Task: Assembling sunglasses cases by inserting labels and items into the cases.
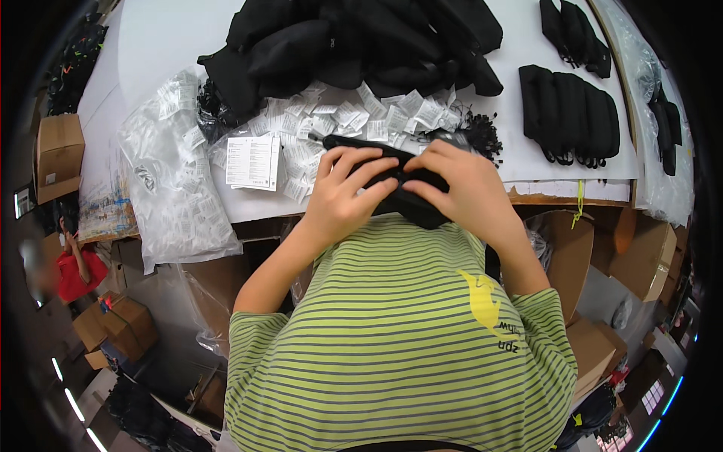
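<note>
At the table's near edge, in front of my chest, a black fabric pouch [420, 209] is gripped between both hands. My left hand [345, 184] is closed on its left side, with the fingertips pressed on the dark cloth. From the other side my right hand [463, 184] pinches the pouch near its middle, thumb and forefinger close together. What lies right under the fingertips is hidden. Just beyond the hands spreads a heap of small white printed tags [354, 114]. To the left of them sits a stack of white printed cards [254, 163].
A big pile of black pouches [354, 45] covers the far middle of the white table. Rows of black pouches [568, 114] lie at the right. A clear plastic bag of tags [177, 181] hangs over the left front edge. Black cords [482, 135] lie beside the tags. Cardboard boxes [124, 324] stand below.
</note>
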Available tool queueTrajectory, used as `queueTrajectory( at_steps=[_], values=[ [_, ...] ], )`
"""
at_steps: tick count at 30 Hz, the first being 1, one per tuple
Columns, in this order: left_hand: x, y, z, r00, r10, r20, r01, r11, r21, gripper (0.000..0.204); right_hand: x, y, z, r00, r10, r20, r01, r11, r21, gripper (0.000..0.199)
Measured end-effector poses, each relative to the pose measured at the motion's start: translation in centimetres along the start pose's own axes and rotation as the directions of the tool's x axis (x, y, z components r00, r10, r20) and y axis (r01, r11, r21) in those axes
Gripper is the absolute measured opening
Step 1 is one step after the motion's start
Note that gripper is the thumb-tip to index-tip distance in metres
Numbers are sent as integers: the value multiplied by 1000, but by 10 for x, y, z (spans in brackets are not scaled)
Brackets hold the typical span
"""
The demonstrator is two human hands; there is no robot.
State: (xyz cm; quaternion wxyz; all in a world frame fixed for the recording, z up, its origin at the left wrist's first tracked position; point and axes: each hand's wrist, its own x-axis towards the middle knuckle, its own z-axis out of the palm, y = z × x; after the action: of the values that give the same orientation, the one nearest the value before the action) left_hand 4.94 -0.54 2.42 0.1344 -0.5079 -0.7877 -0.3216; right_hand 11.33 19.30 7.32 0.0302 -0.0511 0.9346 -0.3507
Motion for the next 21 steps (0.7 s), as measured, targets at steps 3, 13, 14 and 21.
queueTrajectory(
  at_steps=[3,13,14,21],
  values=[
    [-16,13,-6,999,-45,6,45,999,-8,20,-8,-8,0,998,-14,55,12,999,40,14],
    [-14,13,-18,990,-131,57,135,989,-65,34,-14,-17,12,996,-62,-66,67,995,79,10],
    [-13,13,-19,990,-132,56,135,989,-64,34,-15,-17,13,996,-63,-65,68,995,79,10],
    [-8,8,-24,993,-50,106,65,988,-140,29,-18,-18,11,998,-63,-26,66,989,132,10]
  ],
)
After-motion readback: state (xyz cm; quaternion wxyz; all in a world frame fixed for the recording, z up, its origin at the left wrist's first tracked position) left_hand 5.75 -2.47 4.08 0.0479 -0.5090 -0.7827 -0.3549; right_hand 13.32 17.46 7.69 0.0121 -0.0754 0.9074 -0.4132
